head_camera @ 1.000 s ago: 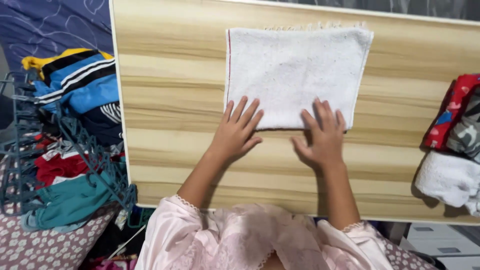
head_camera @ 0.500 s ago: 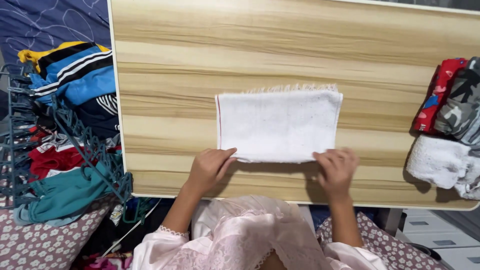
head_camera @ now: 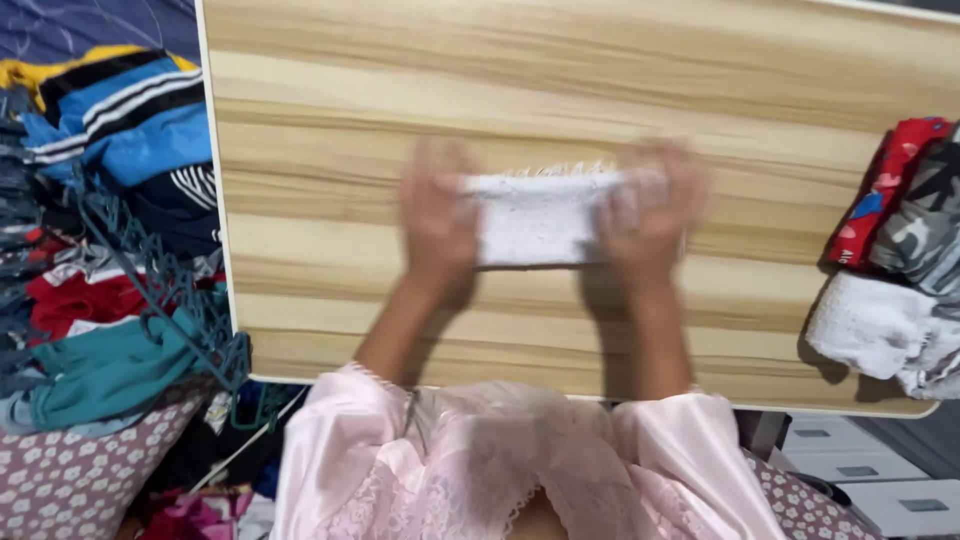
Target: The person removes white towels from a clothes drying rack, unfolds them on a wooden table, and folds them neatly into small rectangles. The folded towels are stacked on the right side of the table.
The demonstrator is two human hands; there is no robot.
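A white towel [head_camera: 540,215] lies folded into a narrow strip in the middle of the wooden table [head_camera: 560,80], its fringe along the far edge. My left hand [head_camera: 438,215] covers the strip's left end and my right hand [head_camera: 650,210] covers its right end. Both hands are blurred by motion, with the fingers laid over the cloth. Pink sleeves show at the bottom.
At the table's right edge sit folded clothes: a red patterned piece [head_camera: 885,190], a grey camouflage piece [head_camera: 925,225] and a white towel [head_camera: 880,330]. Left of the table is a heap of clothes [head_camera: 120,150] with a blue-green hanger rack [head_camera: 170,300]. White drawers [head_camera: 870,480] stand below right.
The towel's near edge has been carried away from me and laid over its far half, making it narrower. Both hands moved from the near edge up to the towel's ends.
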